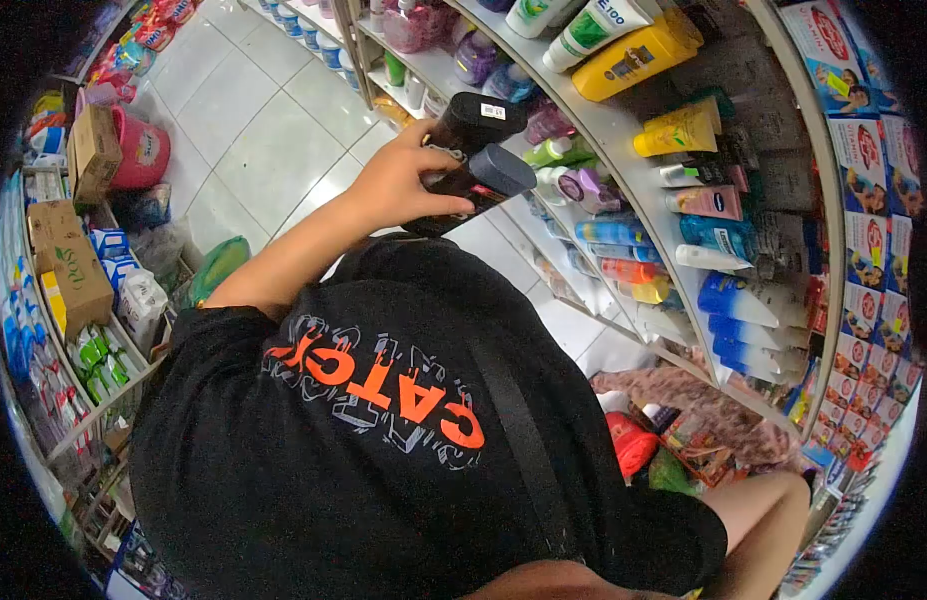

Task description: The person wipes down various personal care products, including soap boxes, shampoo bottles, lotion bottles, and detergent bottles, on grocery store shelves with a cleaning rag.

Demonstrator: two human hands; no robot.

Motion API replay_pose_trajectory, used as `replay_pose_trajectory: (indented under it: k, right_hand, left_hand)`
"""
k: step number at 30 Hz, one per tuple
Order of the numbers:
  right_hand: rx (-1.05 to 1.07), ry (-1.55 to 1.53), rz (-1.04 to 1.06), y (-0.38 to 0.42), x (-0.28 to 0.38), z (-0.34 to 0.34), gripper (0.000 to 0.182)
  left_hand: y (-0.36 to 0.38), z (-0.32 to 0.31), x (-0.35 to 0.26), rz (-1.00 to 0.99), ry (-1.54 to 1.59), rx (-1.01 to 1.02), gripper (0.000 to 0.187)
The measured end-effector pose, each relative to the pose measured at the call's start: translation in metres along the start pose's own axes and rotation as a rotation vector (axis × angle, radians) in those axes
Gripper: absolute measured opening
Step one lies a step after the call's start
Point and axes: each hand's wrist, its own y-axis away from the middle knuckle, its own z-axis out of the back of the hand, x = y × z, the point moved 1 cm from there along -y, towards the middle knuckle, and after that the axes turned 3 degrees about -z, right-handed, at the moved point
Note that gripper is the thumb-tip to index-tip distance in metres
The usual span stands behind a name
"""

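My left hand (pixel 408 180) is closed around two black bottles, holding them side by side in front of my chest. The upper bottle (pixel 473 122) carries a small white price sticker on its end. Beside it, the lower bottle (pixel 498 170) has a dark grey end facing the shelves, with my thumb along its side. Their labels are mostly hidden by my fingers and the angle. At the lower right, my right arm (pixel 768 520) is bent at the elbow; its hand is out of view.
Curved shelves (pixel 673 215) on my right hold tubes and bottles, including a yellow bottle (pixel 638 55). Soap boxes (pixel 865 240) line the far right. To the left stand cardboard boxes (pixel 68 265), a pink bucket (pixel 141 148) and packets. Tiled floor (pixel 258 130) runs between.
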Motion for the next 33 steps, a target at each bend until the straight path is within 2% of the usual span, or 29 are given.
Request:
replay_pose_trajectory:
  k: [2, 4, 6, 8, 10, 12, 14, 17, 18, 21, 23, 25, 27, 31, 32, 33]
  right_hand:
    - [-0.022, 0.027, 0.022, 0.008, 0.004, 0.021, 0.055]
    - [-0.165, 0.015, -0.024, 0.022, 0.007, 0.040, 0.055]
    - [-0.445, -0.059, -0.198, 0.041, -0.004, 0.039, 0.055]
    - [-0.723, -0.215, -0.396, 0.043, -0.024, 0.007, 0.056]
    - [-0.750, -0.408, -0.523, 0.018, -0.042, -0.036, 0.056]
    - [-0.546, -0.514, -0.669, -0.015, -0.039, -0.069, 0.053]
    - [-0.748, -0.776, -0.643, -0.027, -0.049, -0.107, 0.053]
    - [-0.725, -0.698, -0.690, -0.018, -0.046, -0.098, 0.050]
    - [-0.830, -0.582, -0.651, -0.014, -0.046, -0.094, 0.047]
    - [-1.031, -0.422, -0.777, 0.013, -0.065, -0.073, 0.045]
    - [-1.361, -0.802, -0.718, 0.020, -0.078, -0.049, 0.043]
    - [-1.366, -0.487, -0.885, 0.035, -0.106, -0.036, 0.041]
    - [-1.279, -0.238, -0.979, 0.036, -0.122, -0.021, 0.043]
    - [-1.038, 0.179, -1.134, 0.023, -0.140, 0.004, 0.050]
    - [-0.962, 0.082, -1.219, 0.018, -0.142, 0.012, 0.050]
    - [-0.947, 0.119, -1.196, 0.016, -0.150, 0.011, 0.051]
  left_hand:
    - [0.000, -0.001, 0.001, -0.028, 0.031, -0.007, 0.049]
    - [-0.001, -0.004, 0.003, -0.059, 0.051, -0.027, 0.049]
    - [-0.003, -0.006, -0.002, -0.065, 0.111, -0.031, 0.048]
    - [-0.006, -0.010, -0.005, -0.109, 0.166, -0.064, 0.047]
    - [-0.008, -0.012, -0.009, -0.144, 0.178, -0.079, 0.047]
    - [-0.009, -0.013, -0.013, -0.144, 0.235, -0.072, 0.047]
    - [-0.011, -0.013, -0.019, -0.153, 0.250, -0.073, 0.047]
    - [-0.012, -0.020, -0.016, -0.144, 0.287, -0.063, 0.044]
    - [-0.014, -0.021, -0.016, -0.133, 0.309, -0.093, 0.035]
    - [-0.021, -0.016, -0.012, -0.008, 0.317, -0.197, 0.025]
    - [-0.022, -0.009, -0.001, 0.014, 0.251, -0.235, 0.020]
    - [-0.021, -0.006, 0.006, 0.065, 0.257, -0.267, 0.017]
    - [-0.016, -0.003, 0.009, 0.145, 0.326, -0.287, 0.014]
    - [-0.005, -0.007, 0.010, 0.132, 0.318, -0.283, 0.013]
    - [-0.002, -0.010, 0.011, 0.104, 0.382, -0.303, 0.013]
    - [0.001, -0.010, 0.009, 0.115, 0.389, -0.300, 0.013]
